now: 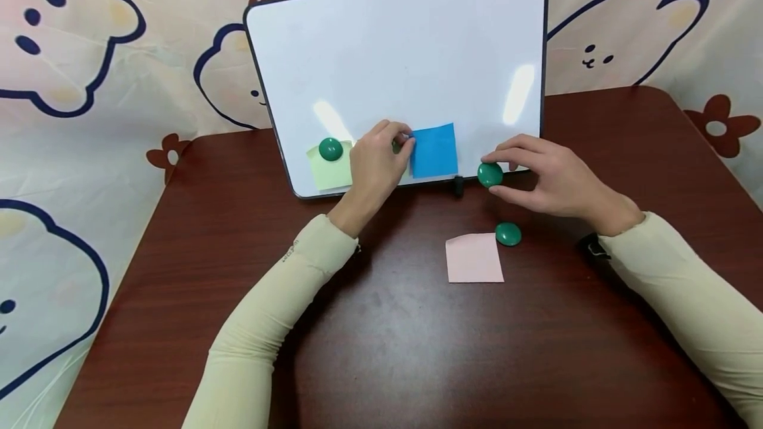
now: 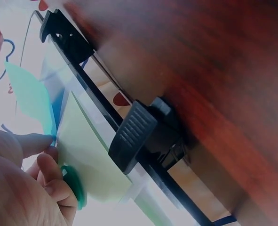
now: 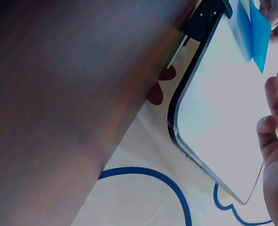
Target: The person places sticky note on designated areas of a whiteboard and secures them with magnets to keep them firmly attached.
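Observation:
My left hand [image 1: 375, 163] pinches the left edge of a blue sticky note [image 1: 435, 152] at the lower part of the whiteboard [image 1: 405, 58]. In the left wrist view, its other fingers curl beside a green round magnet [image 2: 74, 186] on a pale yellow sticky note [image 2: 84, 146]. Between thumb and fingertips, my right hand [image 1: 548, 174] holds another green magnet [image 1: 490, 175], just right of the blue note. The right wrist view shows the blue note [image 3: 259, 40] standing out from the board at an angle.
Another green magnet [image 1: 330, 149] sits on a pale green note [image 1: 329, 176] at the board's lower left. On the brown table [image 1: 381, 349] lie a pink note [image 1: 474, 260] and a green magnet [image 1: 508, 234]. Black clips [image 2: 134, 136] grip the board's bottom edge.

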Tool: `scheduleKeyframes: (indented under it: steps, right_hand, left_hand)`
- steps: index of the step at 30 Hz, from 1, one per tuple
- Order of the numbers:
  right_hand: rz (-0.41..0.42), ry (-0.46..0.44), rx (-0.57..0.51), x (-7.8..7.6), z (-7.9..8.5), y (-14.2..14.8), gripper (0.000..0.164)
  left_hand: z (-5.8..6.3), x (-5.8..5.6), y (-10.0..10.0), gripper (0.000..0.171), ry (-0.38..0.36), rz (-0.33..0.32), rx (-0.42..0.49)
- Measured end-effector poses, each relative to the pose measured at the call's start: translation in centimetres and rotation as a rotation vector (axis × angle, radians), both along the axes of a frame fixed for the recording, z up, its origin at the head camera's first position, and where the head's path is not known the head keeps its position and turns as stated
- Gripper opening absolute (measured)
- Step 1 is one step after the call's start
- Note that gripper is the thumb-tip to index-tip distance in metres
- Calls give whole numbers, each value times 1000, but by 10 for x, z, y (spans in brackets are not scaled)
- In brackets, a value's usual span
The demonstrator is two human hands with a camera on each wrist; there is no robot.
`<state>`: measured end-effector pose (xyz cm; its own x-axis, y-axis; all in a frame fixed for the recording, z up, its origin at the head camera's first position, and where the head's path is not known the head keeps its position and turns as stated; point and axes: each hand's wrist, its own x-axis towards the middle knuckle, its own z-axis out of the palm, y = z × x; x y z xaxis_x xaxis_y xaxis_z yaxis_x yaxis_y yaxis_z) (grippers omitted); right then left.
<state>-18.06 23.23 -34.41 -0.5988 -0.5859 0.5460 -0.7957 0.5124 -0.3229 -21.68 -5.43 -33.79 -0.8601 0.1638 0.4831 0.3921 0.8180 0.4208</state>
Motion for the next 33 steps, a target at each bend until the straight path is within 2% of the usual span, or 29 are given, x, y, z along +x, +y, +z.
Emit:
scheduleKeyframes:
  steps: [5, 15, 26, 33]
  right_hand:
    - [-22, 60, -5, -1, 0, -6, 51]
    - [-32, 77, -24, -5, -1, -14, 51]
    - [47, 41, -130, -9, 1, -27, 57]
    - [93, 23, -107, -10, 2, -38, 57]
  left_hand:
    - [-1, -1, 2, 19, 2, 1, -3]
    - [1, -1, 3, 19, -4, 10, -4]
    - [0, -1, 3, 20, -6, 16, -1]
    - [0, -1, 3, 20, -15, 25, -7]
